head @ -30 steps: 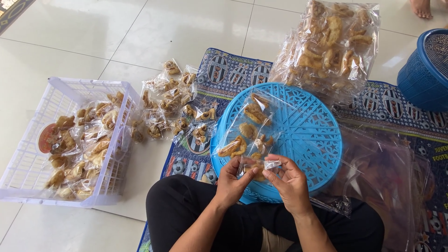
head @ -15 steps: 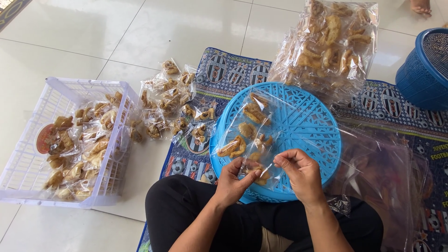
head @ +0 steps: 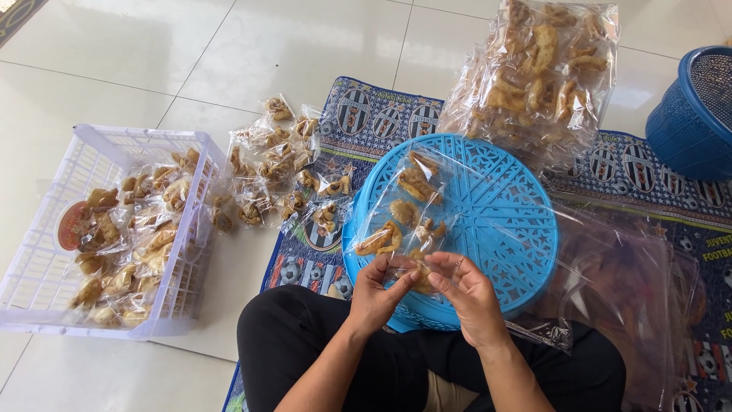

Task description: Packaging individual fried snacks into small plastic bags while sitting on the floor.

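A clear plastic packet (head: 404, 229) of golden-brown fried crackers is laid on the round blue latticed tray (head: 496, 221), its near end at the tray's front edge. That end is pinched by the left hand (head: 377, 294) and the right hand (head: 465, 294), both grips closed on the film. Left of the tray, sealed packets (head: 282, 168) are heaped, and a white crate (head: 46, 282) is set farther left.

Glossy white floor tiles (head: 137, 53) under bright daylight
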